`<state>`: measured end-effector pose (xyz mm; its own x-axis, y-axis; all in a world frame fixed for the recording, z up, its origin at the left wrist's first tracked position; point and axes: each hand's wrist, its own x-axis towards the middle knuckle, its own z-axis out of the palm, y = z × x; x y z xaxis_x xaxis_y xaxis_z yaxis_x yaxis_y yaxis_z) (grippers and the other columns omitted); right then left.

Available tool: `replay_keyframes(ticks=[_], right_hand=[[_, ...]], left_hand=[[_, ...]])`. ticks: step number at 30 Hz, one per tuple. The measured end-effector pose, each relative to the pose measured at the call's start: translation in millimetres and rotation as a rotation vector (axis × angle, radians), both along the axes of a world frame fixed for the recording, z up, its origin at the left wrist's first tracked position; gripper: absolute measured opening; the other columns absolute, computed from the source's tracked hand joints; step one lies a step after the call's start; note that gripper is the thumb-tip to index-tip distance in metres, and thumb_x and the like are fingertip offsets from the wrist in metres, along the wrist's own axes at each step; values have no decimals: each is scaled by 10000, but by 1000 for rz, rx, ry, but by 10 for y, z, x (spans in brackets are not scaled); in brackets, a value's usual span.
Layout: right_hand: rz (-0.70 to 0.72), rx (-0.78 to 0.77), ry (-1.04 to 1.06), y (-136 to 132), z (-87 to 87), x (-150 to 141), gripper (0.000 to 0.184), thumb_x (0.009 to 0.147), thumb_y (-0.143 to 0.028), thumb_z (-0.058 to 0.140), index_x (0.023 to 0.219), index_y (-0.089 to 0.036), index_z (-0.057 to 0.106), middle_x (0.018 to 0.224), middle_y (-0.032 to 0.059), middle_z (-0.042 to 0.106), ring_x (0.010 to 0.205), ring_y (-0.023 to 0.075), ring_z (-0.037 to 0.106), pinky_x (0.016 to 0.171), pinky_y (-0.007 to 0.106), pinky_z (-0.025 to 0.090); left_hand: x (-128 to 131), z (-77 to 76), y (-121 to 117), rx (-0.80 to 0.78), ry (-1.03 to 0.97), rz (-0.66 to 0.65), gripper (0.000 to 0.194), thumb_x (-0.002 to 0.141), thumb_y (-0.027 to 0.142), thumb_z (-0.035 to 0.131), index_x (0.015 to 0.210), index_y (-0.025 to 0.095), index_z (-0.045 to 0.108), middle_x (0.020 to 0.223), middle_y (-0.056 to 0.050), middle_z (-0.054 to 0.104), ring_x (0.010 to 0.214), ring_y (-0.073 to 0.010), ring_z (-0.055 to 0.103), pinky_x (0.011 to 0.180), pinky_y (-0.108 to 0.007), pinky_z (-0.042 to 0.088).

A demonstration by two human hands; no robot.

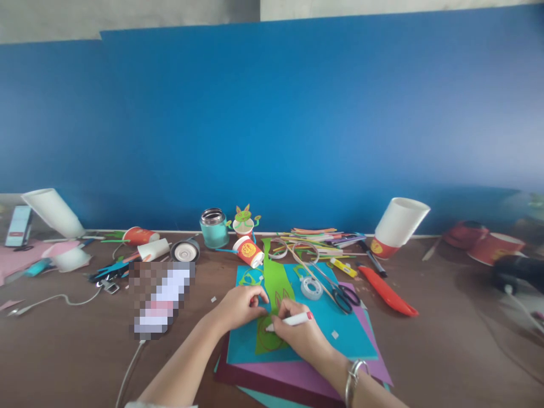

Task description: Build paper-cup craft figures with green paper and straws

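Note:
My right hand [297, 328] is closed around a white marker [297, 319] with a red end, its tip down on a strip of green paper [276, 277]. Outlined on the strip are two pointed ears [281, 297] and a rounded shape below, partly covered by my fingers. At the strip's left edge rests my left hand [242, 307], fingers bent, thumb and forefinger slightly apart, with nothing between them. Blue sheets [335, 351] lie under the green paper, over purple ones [293, 371].
Right of the strip lie a tape roll [311, 288], scissors [342, 297] and a red pouch [386, 292]. Behind stand a teal jar [215, 229] and a cup with a green paper animal face [243, 215]. A blurred phone [165, 297] with a cable lies left.

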<state>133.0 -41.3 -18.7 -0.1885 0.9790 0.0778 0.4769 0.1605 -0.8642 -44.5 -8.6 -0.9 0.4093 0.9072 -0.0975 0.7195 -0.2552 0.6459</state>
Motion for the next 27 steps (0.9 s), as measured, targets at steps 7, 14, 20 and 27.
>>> replay_keyframes(ticks=[7, 14, 20, 27], right_hand=[[13, -12, 13, 3, -4, 5, 217, 673, -229, 527, 528, -213, 367, 536, -42, 433, 525, 109, 416, 479, 218, 304], [10, 8, 2, 7, -28, 8, 220, 683, -216, 539, 528, -209, 383, 539, -38, 452, 528, 108, 425, 476, 212, 311], [5, 6, 0, 21, -53, 10, 222, 691, -216, 548, 532, -205, 393, 542, -37, 458, 524, 104, 423, 470, 208, 303], [16, -14, 10, 12, -29, 8, 222, 696, -222, 553, 537, -205, 398, 537, -42, 453, 524, 102, 429, 476, 208, 306]], left_hand=[[3, 8, -2, 0, -5, 3, 157, 709, 249, 621, 862, 235, 651, 599, 64, 540, 563, -109, 501, 515, -184, 295], [3, 24, -14, -3, -4, -3, 156, 712, 248, 618, 862, 233, 654, 593, 63, 533, 562, -110, 499, 516, -184, 294], [4, 19, -1, -2, 1, -2, 166, 711, 246, 612, 871, 233, 655, 605, 58, 548, 569, -116, 509, 521, -185, 299], [0, -10, 11, 8, 3, 0, 159, 714, 261, 621, 868, 241, 656, 603, 61, 547, 570, -114, 506, 520, -187, 293]])
